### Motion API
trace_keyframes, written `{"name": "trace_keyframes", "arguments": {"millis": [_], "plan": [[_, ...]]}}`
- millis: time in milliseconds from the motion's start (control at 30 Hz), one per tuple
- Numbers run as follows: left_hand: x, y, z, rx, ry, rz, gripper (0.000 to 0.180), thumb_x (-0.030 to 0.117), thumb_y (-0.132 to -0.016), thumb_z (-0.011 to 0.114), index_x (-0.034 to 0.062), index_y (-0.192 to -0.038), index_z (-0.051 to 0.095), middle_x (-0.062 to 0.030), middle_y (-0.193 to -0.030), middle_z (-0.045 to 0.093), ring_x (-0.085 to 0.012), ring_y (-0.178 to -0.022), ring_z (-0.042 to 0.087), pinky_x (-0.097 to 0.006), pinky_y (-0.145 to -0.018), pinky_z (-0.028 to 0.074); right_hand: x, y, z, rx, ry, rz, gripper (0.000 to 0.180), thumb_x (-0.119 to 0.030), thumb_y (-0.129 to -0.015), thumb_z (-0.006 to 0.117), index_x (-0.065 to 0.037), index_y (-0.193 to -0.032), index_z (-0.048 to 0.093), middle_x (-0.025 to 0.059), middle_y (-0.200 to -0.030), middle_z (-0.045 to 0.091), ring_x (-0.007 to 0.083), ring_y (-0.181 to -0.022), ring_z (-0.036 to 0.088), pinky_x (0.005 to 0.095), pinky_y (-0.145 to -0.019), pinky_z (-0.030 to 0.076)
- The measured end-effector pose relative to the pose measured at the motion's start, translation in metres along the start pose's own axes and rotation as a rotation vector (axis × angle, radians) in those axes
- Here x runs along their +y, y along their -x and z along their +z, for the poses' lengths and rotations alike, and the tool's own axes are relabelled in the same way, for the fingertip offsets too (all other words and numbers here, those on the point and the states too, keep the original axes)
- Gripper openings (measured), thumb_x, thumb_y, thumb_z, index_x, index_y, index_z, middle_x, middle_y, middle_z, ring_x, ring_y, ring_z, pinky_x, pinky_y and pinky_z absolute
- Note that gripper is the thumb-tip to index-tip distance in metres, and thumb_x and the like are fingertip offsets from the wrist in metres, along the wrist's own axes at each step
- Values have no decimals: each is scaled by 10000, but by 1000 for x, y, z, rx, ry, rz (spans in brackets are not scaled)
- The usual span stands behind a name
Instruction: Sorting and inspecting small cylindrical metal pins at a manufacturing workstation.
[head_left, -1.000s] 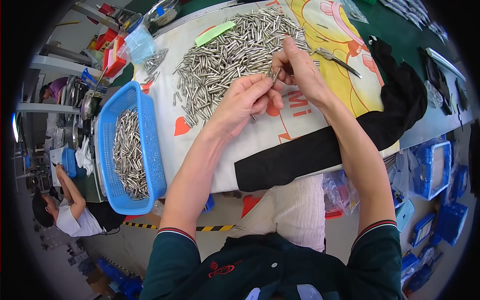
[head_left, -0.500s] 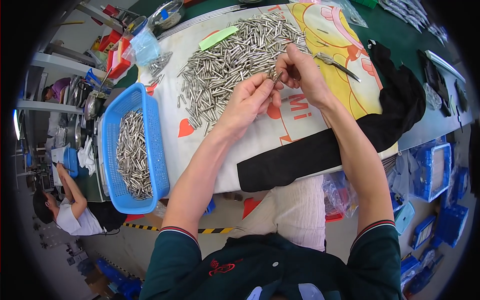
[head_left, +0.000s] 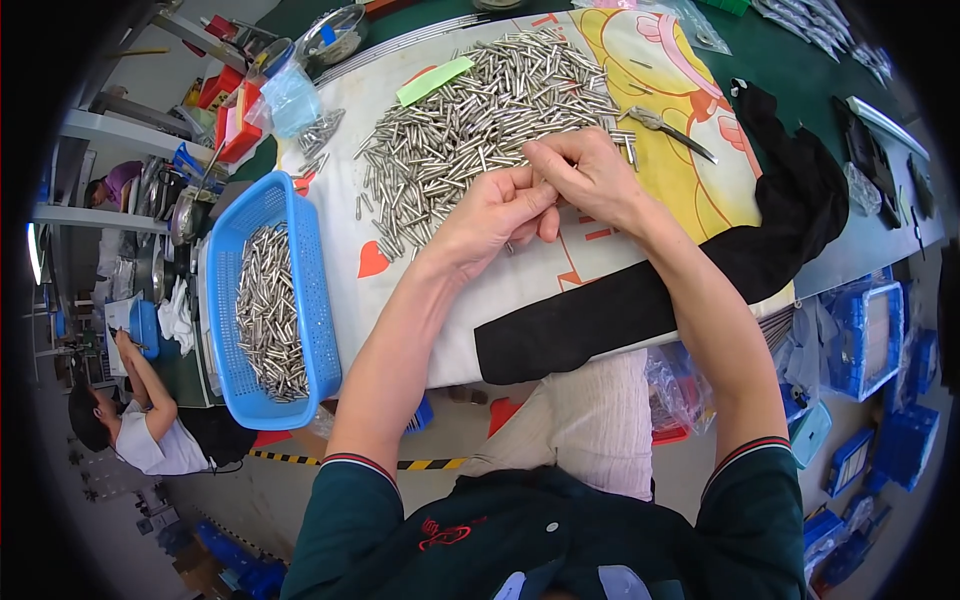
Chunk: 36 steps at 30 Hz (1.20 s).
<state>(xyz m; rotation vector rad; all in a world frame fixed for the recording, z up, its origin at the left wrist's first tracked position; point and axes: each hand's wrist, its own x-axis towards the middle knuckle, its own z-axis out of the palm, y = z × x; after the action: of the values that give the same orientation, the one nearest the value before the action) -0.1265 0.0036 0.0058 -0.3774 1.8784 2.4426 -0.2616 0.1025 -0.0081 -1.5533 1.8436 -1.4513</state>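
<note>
My left hand (head_left: 490, 218) and my right hand (head_left: 592, 180) meet over the near edge of a wide pile of small silvery metal pins (head_left: 450, 150). The fingers of both are closed, thumbs and fingertips pressed together at one spot. Whatever they pinch is hidden behind the fingers. The pile lies on a white and yellow printed cloth (head_left: 430, 310), with a light green strip (head_left: 435, 80) on top of it. Just right of the pile rest pliers (head_left: 672, 133) with dark handles.
Left of the cloth stands a blue plastic basket (head_left: 322, 320) holding more metal pins (head_left: 268, 325). A black cloth (head_left: 590, 320) stretches across the front edge and up the right side. Red bins (head_left: 238, 125) stand far left; another person (head_left: 150, 430) works beyond the basket.
My right hand has turned over and come down and left, its fingers now folded against the left fingertips. The small metal piece seen between the hands before is now covered.
</note>
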Motion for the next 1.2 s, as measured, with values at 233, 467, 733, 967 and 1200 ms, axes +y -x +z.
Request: {"name": "trace_keyframes", "arguments": {"millis": [233,467,733,967,1200], "plan": [[-3,1,5,99,-8,122,236,262,-915,581,46,-825,606,-5,-604,567,-38,-510,396,-185,-495,307,-13,-1,-3,-67,-500,254,511,-411,-929,524,-67,-553,488,-38,-494,428,50,-437,341,238,-401,262],[-5,0,-1,9,246,177,421,415,-964,436,35,-865,589,-3,-605,498,-32,-473,297,-191,-458,235,9,-7,-16,-110,-1501,355,563,-459,-951,428,-138,-514,275,-31,-430,218,95,-381,190,242,-387,204],[-6,0,4,-8,258,111,450,416,-978,397,28,-869,596,-7,-586,496,-30,-451,265,-187,-446,227,10,-6,-18,-114,-1666,368,565,-466,-954,413,-135,-519,275,-31,-439,212,99,-390,191,245,-400,202],[-4,2,5,-84,168,-117,669,585,-929,337,-25,-892,608,-57,-584,540,-46,-406,266,-196,-403,217,-13,4,3,65,-203,52,495,-314,-954,490,-27,-553,534,14,-493,493,87,-440,421,257,-423,327],[-6,3,-1,-189,315,-54,405,428,-974,400,82,-779,484,-18,-574,461,-63,-453,263,-219,-441,237,-10,3,6,36,-172,-35,508,-366,-946,450,-43,-596,630,69,-472,575,199,-447,588,302,-458,459]]}}
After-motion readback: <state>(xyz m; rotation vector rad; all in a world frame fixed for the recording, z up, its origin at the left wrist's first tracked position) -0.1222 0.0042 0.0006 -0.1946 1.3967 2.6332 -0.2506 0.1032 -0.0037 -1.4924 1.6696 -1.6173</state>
